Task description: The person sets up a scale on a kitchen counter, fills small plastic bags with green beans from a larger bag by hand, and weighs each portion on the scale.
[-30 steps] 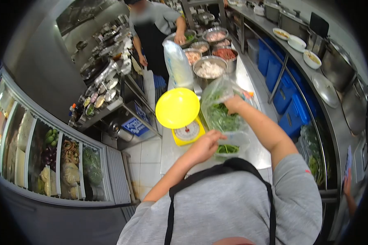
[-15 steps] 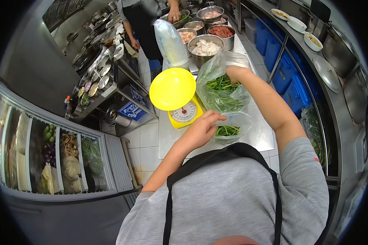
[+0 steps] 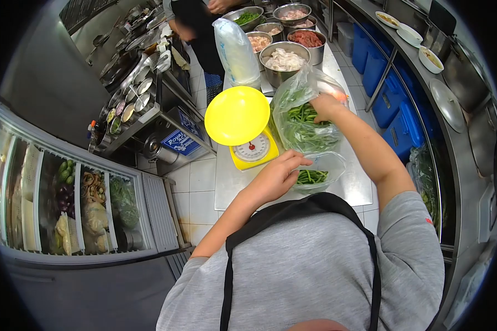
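Observation:
My right hand [image 3: 327, 107] reaches into a large clear plastic bag [image 3: 295, 91], its fingers curled down among cut green beans [image 3: 302, 117]. The fingertips are partly hidden there. Closer to me, my left hand [image 3: 279, 174] holds the left rim of a small clear plastic bag [image 3: 336, 164] between thumb and fingers. More green beans [image 3: 311, 176] lie inside this small bag. Just left of both bags stands a yellow kitchen scale [image 3: 253, 150] with a round dial, its yellow pan [image 3: 237, 116] bare.
Behind the scale stands a roll of plastic bags [image 3: 236, 52]. Steel bowls of meat [image 3: 284, 59] crowd the table's [image 3: 232, 190] far end, where a co-worker [image 3: 196, 33] stands. A glass-front fridge [image 3: 149, 212] is at left; blue bins [image 3: 400, 129] line the right.
My right hand has shifted slightly within the large bag, still at the beans. The co-worker's hand has come out of the bowl of greens. The whole view has shifted a little.

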`<control>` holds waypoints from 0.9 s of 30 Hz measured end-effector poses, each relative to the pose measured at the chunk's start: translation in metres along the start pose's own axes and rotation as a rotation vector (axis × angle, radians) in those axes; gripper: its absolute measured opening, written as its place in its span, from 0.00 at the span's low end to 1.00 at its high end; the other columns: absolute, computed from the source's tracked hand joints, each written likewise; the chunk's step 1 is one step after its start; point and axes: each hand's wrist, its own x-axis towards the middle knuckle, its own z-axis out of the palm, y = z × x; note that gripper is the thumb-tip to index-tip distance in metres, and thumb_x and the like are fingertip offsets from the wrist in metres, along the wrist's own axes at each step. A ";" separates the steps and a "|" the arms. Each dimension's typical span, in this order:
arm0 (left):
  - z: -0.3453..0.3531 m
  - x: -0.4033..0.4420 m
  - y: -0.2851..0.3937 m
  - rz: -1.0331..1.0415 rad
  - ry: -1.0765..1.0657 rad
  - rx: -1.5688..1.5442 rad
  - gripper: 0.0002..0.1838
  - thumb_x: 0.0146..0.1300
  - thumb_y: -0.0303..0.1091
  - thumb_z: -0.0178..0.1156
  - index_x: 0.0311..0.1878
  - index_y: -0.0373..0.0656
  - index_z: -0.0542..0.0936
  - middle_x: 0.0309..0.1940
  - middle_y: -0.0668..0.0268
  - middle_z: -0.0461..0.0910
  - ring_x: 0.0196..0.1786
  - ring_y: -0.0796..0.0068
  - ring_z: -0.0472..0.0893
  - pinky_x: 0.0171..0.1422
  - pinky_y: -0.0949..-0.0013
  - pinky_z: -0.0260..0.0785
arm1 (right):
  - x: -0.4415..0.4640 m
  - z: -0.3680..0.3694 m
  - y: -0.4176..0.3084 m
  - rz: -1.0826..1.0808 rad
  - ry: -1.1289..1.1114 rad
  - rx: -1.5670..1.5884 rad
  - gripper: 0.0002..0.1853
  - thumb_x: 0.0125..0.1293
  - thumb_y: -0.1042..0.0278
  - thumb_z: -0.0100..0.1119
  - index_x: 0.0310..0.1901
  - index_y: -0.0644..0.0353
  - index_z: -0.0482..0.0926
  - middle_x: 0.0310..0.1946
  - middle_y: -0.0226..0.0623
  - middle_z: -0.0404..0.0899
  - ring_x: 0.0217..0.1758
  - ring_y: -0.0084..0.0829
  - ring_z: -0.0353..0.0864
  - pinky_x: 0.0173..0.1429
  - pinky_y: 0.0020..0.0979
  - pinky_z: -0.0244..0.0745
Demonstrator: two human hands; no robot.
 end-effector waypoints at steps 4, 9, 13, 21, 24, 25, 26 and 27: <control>-0.001 -0.011 -0.006 0.011 0.058 0.005 0.18 0.56 0.20 0.51 0.51 0.43 0.75 0.46 0.60 0.72 0.45 0.64 0.74 0.49 0.67 0.67 | 0.012 0.035 0.039 -0.209 0.084 0.242 0.43 0.34 0.49 0.75 0.54 0.61 0.71 0.59 0.49 0.63 0.57 0.45 0.70 0.61 0.36 0.67; 0.003 -0.007 -0.007 -0.017 0.037 -0.022 0.18 0.56 0.19 0.50 0.51 0.42 0.75 0.45 0.60 0.72 0.44 0.64 0.75 0.48 0.68 0.67 | -0.016 0.006 0.010 -0.001 0.031 0.190 0.51 0.32 0.52 0.75 0.60 0.67 0.62 0.56 0.53 0.65 0.58 0.45 0.70 0.61 0.33 0.67; 0.006 -0.007 -0.007 0.017 0.048 -0.030 0.18 0.56 0.20 0.50 0.51 0.42 0.75 0.44 0.60 0.72 0.43 0.64 0.75 0.48 0.68 0.67 | -0.022 0.011 0.003 -0.126 0.063 0.228 0.45 0.34 0.57 0.74 0.57 0.64 0.65 0.55 0.50 0.67 0.58 0.45 0.69 0.61 0.33 0.67; 0.009 -0.011 -0.007 0.023 0.036 0.001 0.16 0.59 0.23 0.51 0.51 0.42 0.74 0.43 0.60 0.72 0.42 0.65 0.74 0.46 0.69 0.67 | -0.023 0.016 -0.008 -0.018 0.068 0.163 0.33 0.40 0.63 0.70 0.50 0.62 0.70 0.46 0.44 0.77 0.53 0.40 0.75 0.55 0.36 0.71; 0.009 -0.013 0.001 -0.168 0.002 -0.089 0.15 0.64 0.32 0.51 0.52 0.39 0.72 0.45 0.57 0.70 0.49 0.59 0.73 0.54 0.67 0.65 | -0.030 0.017 -0.003 -0.067 0.120 0.169 0.31 0.41 0.65 0.69 0.50 0.62 0.71 0.44 0.45 0.78 0.50 0.40 0.77 0.52 0.37 0.72; 0.011 -0.015 0.000 -0.231 0.001 -0.153 0.17 0.66 0.38 0.50 0.54 0.39 0.71 0.45 0.56 0.69 0.50 0.59 0.72 0.56 0.66 0.64 | -0.034 0.011 0.002 -0.099 0.159 0.229 0.30 0.42 0.68 0.67 0.51 0.62 0.71 0.43 0.46 0.78 0.49 0.40 0.77 0.52 0.36 0.72; 0.014 -0.016 -0.001 -0.294 -0.001 -0.217 0.20 0.68 0.43 0.49 0.56 0.39 0.70 0.46 0.56 0.68 0.51 0.59 0.71 0.57 0.66 0.63 | -0.040 0.001 0.005 -0.132 0.198 0.289 0.30 0.43 0.70 0.66 0.52 0.61 0.71 0.42 0.47 0.78 0.48 0.40 0.77 0.52 0.36 0.72; 0.016 -0.017 -0.003 -0.293 0.002 -0.219 0.20 0.68 0.43 0.49 0.56 0.39 0.70 0.46 0.56 0.68 0.51 0.59 0.71 0.57 0.66 0.63 | -0.044 -0.006 0.008 -0.134 0.197 0.286 0.30 0.43 0.70 0.66 0.52 0.61 0.71 0.42 0.47 0.78 0.48 0.40 0.77 0.52 0.36 0.72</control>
